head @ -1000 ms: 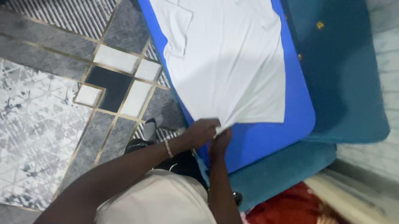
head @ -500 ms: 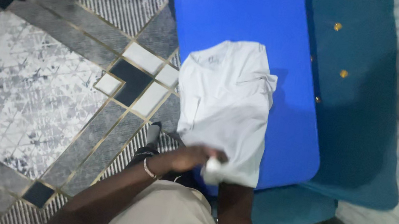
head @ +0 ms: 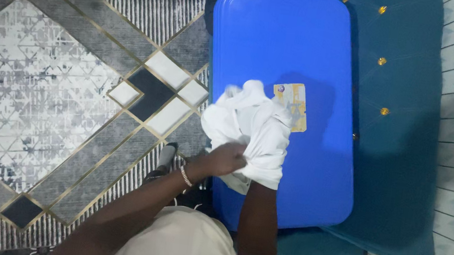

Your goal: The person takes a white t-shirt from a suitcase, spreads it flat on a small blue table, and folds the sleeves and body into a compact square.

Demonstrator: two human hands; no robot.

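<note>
1. Left hand [head: 227,159] is curled into a fist around a bunched-up white shirt [head: 253,130], thin bracelet [head: 186,176] on the wrist.
2. Right hand is buried under the cloth, only the forearm shows, so can't tell what those fingers are doing.
3. The shirt sits crumpled at the near left edge of a blue plastic tabletop [head: 301,49], partly covering a yellowish sticker [head: 292,104].
4. Table stands against a teal sofa [head: 406,145]; grey patterned rug [head: 27,89] off to the left.
</note>
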